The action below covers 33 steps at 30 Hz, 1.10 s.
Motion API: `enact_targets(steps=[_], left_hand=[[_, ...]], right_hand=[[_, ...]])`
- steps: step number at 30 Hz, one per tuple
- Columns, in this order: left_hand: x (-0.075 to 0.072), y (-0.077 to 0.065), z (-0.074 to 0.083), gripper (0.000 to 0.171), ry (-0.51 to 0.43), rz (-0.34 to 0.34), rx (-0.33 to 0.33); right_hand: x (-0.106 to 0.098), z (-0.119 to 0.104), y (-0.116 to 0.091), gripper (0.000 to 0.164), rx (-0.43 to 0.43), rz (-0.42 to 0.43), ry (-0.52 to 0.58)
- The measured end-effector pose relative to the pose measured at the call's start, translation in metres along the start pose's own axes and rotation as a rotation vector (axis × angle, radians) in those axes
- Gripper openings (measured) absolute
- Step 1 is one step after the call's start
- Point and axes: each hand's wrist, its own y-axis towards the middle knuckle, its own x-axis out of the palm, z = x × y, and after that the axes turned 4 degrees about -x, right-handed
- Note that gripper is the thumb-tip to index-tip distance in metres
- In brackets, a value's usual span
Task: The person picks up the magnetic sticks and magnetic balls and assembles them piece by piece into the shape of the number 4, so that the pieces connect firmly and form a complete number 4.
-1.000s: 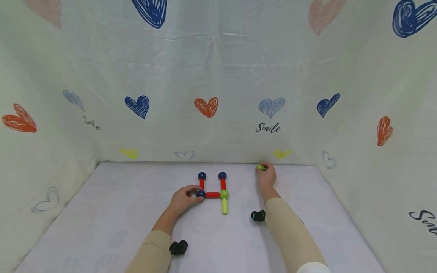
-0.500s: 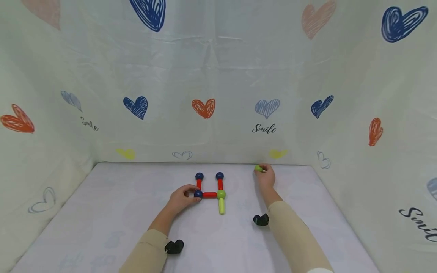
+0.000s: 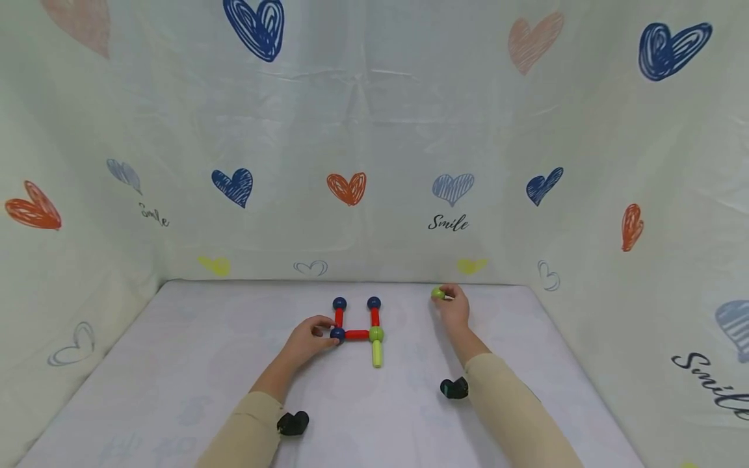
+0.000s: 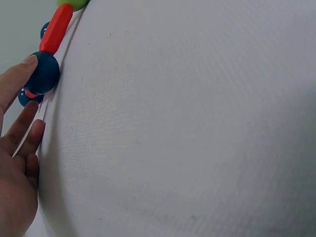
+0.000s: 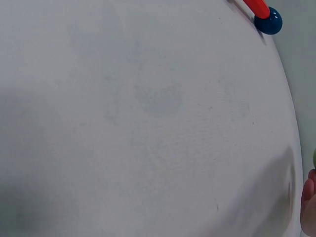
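Observation:
My left hand (image 3: pixel 306 342) pinches the dark blue ball (image 3: pixel 337 334) at the near left corner of a ball-and-stick figure on the table. In the left wrist view the thumb and fingers lie on either side of that blue ball (image 4: pixel 44 73). From it a red stick (image 3: pixel 357 335) runs to a green ball (image 3: pixel 376 333), with a yellow-green stick (image 3: pixel 377 354) pointing toward me. Two more red sticks reach away from me to blue balls (image 3: pixel 374 303). My right hand (image 3: pixel 454 309) pinches a loose green ball (image 3: pixel 437 293) near the table's back edge.
Behind the white table (image 3: pixel 193 364) hangs a pale curtain (image 3: pixel 374 214) printed with hearts. Black devices sit at both wrists, the left one (image 3: pixel 293 423) and the right one (image 3: pixel 454 389).
My right hand, holding the green ball, has drawn slightly back from the far edge toward me. My left hand keeps its hold on the blue ball. The head view has shifted slightly.

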Motion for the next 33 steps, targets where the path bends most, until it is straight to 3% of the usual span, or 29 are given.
enact_targets(steps=[11,21,29,33], left_hand=[[-0.002,0.001,0.005,0.036,0.024,0.030,0.030],[-0.002,-0.004,0.020,0.034,0.102,0.009,0.112],[0.001,-0.009,0.032,0.035,0.085,-0.027,0.144],[0.006,-0.009,0.036,0.036,0.082,-0.042,0.192]], right_hand=[[0.000,0.004,-0.019,0.028,-0.002,-0.076,0.003],[0.000,0.001,-0.040,0.028,-0.017,-0.176,-0.024],[0.001,-0.006,-0.052,0.027,-0.033,-0.233,0.024],[0.000,-0.009,-0.059,0.025,-0.035,-0.267,0.012]])
